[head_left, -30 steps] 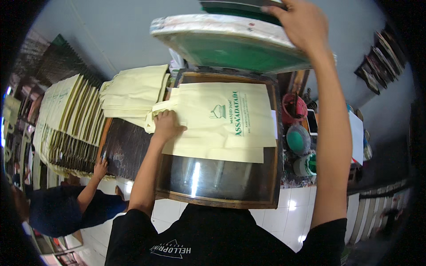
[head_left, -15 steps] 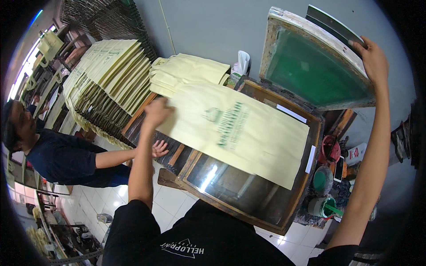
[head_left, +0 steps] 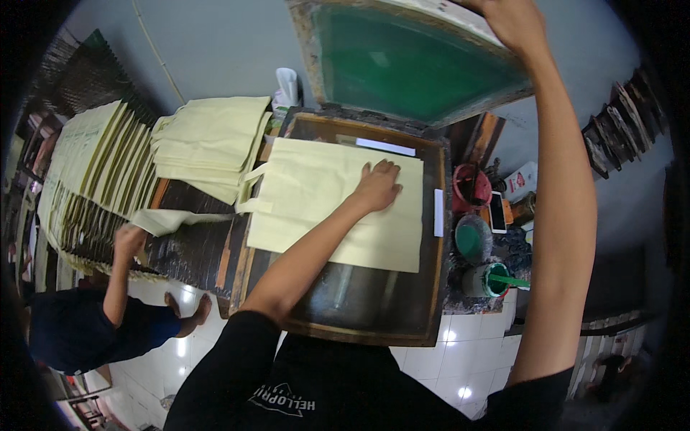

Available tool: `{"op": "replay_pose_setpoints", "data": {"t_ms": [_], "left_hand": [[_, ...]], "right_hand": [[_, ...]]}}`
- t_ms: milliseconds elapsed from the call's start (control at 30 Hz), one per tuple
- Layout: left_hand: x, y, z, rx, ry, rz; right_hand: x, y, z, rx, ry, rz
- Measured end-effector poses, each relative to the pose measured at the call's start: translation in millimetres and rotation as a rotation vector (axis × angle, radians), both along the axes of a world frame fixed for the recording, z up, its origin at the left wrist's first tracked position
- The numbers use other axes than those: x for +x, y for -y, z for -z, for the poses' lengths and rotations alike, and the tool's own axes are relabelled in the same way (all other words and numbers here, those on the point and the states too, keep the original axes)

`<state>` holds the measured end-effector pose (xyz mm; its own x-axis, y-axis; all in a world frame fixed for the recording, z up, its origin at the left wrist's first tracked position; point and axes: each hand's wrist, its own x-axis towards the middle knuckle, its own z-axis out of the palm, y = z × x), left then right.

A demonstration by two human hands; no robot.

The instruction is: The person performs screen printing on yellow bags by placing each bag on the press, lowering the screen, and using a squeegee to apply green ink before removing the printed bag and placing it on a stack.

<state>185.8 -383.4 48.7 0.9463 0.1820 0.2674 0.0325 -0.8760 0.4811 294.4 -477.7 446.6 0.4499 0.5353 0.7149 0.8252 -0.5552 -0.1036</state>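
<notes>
Left hand (head_left: 378, 188) lies open, empty; smooth the bag (head_left: 313, 185) under it evenly. Right hand (head_left: 512, 25) touches the screen (head_left: 413, 65), grip unclear.

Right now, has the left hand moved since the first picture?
Yes: the left hand moved right, from near the left edge of the framed board to its right half.

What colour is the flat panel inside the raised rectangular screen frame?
The flat panel is green; clearest in the head view.
</notes>
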Motion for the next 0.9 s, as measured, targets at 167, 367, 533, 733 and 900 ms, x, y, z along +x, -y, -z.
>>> {"op": "replay_pose_setpoints", "data": {"t_ms": [167,367,533,733,900], "left_hand": [[100.8,6.7,-4.5,0.257,-0.248,-0.020],[110.1,-34.6,-12.8,-0.088,-0.423,0.098],[133.9,-29.3,-24.7,-0.008,-0.516,0.192],[105.2,2.6,-10.6,0.125,-0.126,0.074],[68.1,52.9,-8.1,0.116,-0.327,0.053]], "right_hand": [[4.8,10.2,2.5,-0.072,-0.010,0.051],[4.5,11.4,4.8,-0.046,-0.005,-0.047],[10.6,16.3,1.7,-0.058,-0.025,-0.070],[14.6,15.6,4.0,-0.059,-0.041,-0.074],[22.4,18.0,5.0,-0.062,-0.052,-0.080]]}}
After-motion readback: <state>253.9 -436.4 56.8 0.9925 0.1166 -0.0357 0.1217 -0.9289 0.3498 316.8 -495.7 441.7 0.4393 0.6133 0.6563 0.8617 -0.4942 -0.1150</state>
